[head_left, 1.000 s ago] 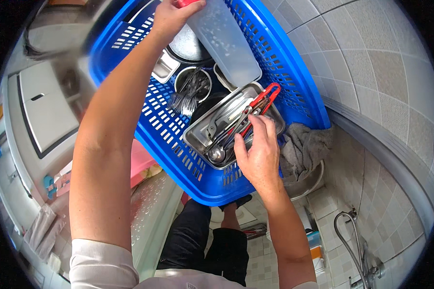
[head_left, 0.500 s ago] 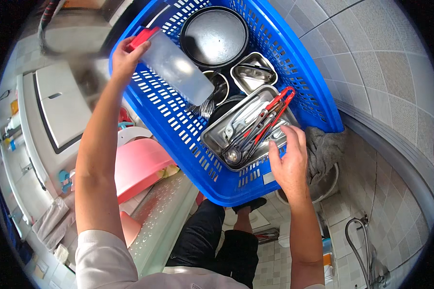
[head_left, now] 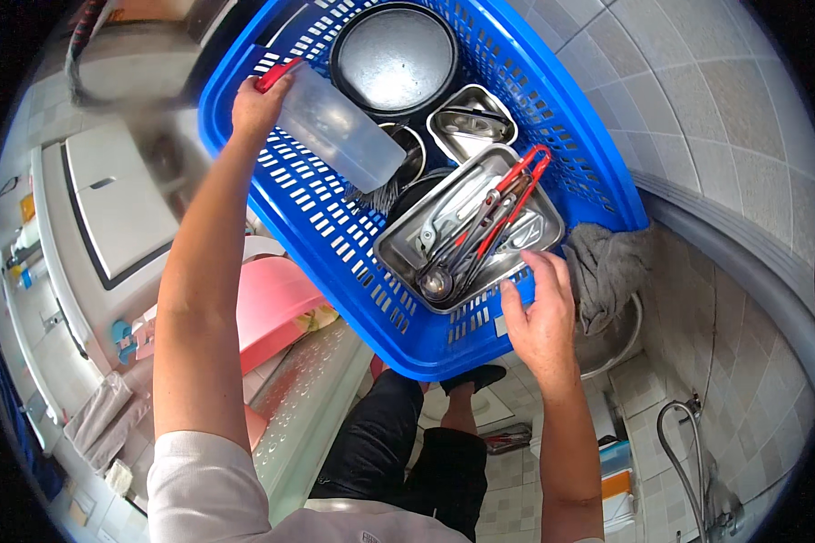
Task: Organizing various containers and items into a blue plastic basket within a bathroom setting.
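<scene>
Left hand (head_left: 257,110) grips frosted container (head_left: 340,127) by red lid (head_left: 276,76), held over left part of blue basket (head_left: 407,357). Right hand (head_left: 543,321) wide, thumb apart from fingers, just beside metal tray (head_left: 397,246); contact unclear. Red-handled tongs (head_left: 532,161) inside tray. Dark lettering (head_left: 369,537) on pale shirt (head_left: 208,489), cut by lower edge.

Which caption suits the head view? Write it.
Left grip on a red-topped plastic container; steel tray of utensils in a blue basket.
</scene>
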`<state>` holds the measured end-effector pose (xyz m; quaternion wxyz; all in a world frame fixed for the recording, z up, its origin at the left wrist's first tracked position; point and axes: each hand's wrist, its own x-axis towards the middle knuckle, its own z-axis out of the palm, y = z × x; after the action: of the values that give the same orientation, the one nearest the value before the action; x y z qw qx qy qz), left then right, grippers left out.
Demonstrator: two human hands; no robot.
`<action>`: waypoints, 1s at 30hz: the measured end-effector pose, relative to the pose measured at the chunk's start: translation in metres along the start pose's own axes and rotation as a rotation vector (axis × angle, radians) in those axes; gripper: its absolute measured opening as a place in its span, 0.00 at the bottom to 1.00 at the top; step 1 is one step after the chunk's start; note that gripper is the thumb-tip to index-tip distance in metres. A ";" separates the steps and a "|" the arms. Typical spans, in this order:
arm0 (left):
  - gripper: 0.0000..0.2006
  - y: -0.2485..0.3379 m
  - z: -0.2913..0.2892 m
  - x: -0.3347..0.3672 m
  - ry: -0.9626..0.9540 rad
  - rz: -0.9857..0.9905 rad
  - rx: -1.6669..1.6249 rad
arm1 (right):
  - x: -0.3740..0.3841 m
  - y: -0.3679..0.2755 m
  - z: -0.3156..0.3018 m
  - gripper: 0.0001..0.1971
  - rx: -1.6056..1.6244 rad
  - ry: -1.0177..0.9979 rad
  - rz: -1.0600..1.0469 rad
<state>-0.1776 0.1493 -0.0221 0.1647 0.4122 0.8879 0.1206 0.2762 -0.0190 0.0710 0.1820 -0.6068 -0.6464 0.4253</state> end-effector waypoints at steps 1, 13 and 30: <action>0.39 -0.001 0.000 0.000 0.031 -0.011 0.034 | -0.005 0.001 0.000 0.21 0.028 0.002 0.000; 0.37 0.013 0.035 -0.050 0.051 0.108 0.296 | -0.089 0.018 -0.019 0.17 0.096 0.266 -0.016; 0.21 0.134 0.089 -0.340 -0.092 0.617 -0.719 | -0.369 0.103 -0.008 0.16 0.243 0.438 0.421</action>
<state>0.1559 -0.0222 0.0092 0.2923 0.5785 0.6178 0.4453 0.4200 -0.3728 0.0994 0.2958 -0.7780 -0.3968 0.3870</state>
